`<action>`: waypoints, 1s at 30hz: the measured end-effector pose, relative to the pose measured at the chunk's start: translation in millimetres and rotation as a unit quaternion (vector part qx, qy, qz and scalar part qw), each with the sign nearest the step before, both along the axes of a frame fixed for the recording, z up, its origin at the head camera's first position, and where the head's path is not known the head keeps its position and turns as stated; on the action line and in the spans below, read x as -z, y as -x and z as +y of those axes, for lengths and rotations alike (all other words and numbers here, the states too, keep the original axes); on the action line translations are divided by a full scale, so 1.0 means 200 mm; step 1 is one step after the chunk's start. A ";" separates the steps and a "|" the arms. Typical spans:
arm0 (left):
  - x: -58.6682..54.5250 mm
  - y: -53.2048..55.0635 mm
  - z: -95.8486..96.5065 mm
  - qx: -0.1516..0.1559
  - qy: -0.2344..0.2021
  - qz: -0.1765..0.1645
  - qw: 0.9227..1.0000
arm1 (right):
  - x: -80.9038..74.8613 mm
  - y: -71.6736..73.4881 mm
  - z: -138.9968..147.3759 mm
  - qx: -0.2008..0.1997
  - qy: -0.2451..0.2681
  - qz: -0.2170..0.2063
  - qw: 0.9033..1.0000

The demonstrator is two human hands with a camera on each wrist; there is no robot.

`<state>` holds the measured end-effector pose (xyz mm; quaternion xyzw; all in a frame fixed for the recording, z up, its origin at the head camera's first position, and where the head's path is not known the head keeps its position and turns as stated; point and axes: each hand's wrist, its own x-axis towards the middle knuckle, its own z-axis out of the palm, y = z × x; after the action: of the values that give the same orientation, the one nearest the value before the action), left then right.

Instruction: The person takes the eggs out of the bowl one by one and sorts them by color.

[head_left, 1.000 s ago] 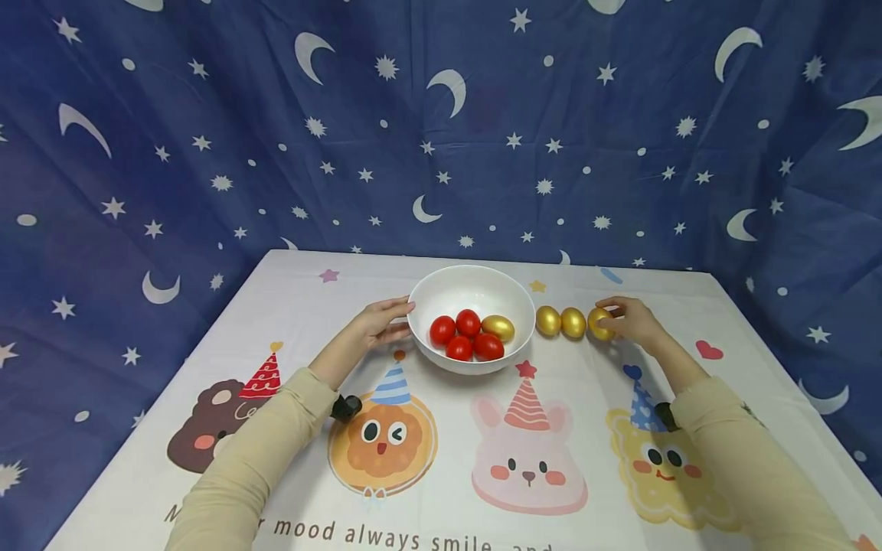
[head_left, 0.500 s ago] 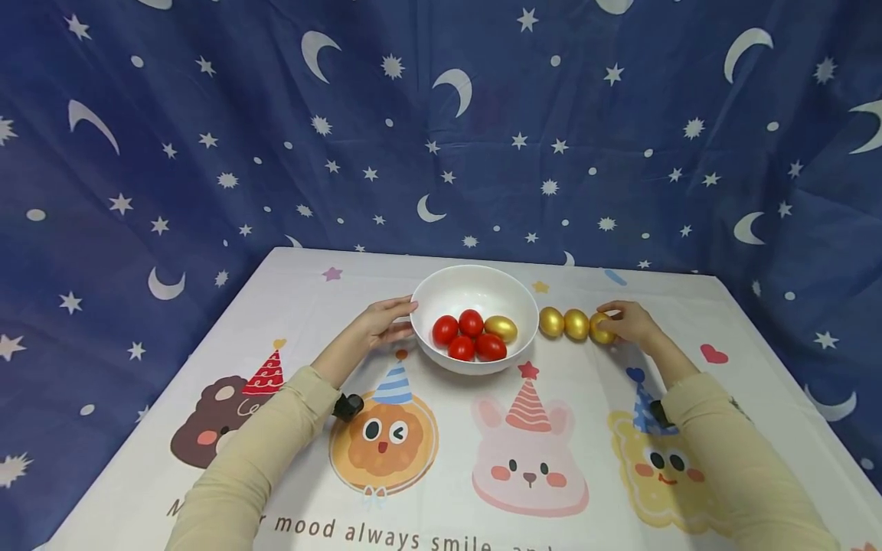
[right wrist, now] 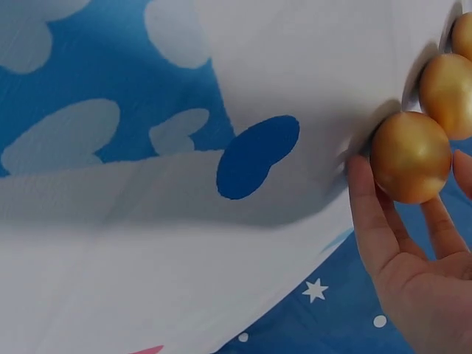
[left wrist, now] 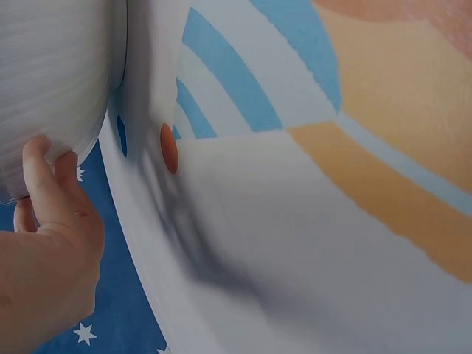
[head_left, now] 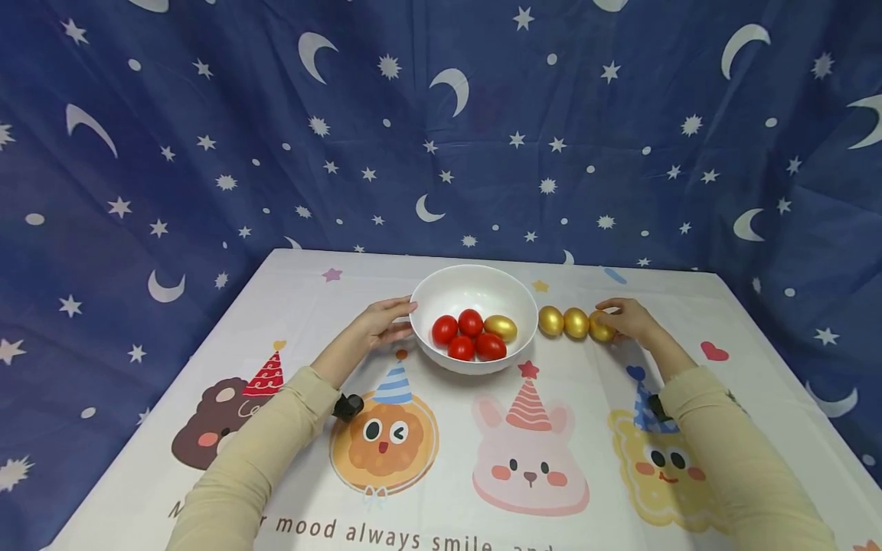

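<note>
A white bowl stands near the middle of the table. Inside it are several red eggs and one golden egg. My left hand rests its extended fingers against the bowl's left outer wall, as the left wrist view shows close up with the fingers. To the right of the bowl, three golden eggs form a row: one near the bowl, a middle one and the rightmost egg. Around this last egg, thumb and fingers of my right hand hold it.
The white tablecloth carries printed cartoon animals and lettering. Behind the table hangs a blue curtain with moons and stars. A small black device is strapped at the left wrist.
The rightmost golden egg has shifted slightly left, closing the small gap to the middle one, with my right hand on it. My left hand and the bowl keep their places.
</note>
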<state>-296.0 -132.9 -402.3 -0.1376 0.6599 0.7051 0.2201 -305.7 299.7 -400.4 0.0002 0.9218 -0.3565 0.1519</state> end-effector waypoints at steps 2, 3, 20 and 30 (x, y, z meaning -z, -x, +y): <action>0.00 0.00 0.00 0.004 -0.001 0.003 1.000 | 0.00 0.00 0.00 0.000 -0.002 -0.001 1.000; 0.00 0.00 0.00 0.004 -0.002 0.004 1.000 | 0.00 0.00 -0.01 0.001 -0.004 -0.001 1.000; -0.02 0.00 0.01 0.005 -0.012 0.001 1.000 | 0.00 0.01 0.00 0.005 -0.043 -0.004 0.999; -0.02 0.00 0.00 0.011 -0.014 -0.003 1.000 | -0.01 0.02 0.01 0.013 -0.064 0.005 0.998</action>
<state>-295.5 -133.0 -398.9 -0.1288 0.6507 0.7116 0.2317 -309.2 302.4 -398.7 0.0207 0.9435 -0.2985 0.1425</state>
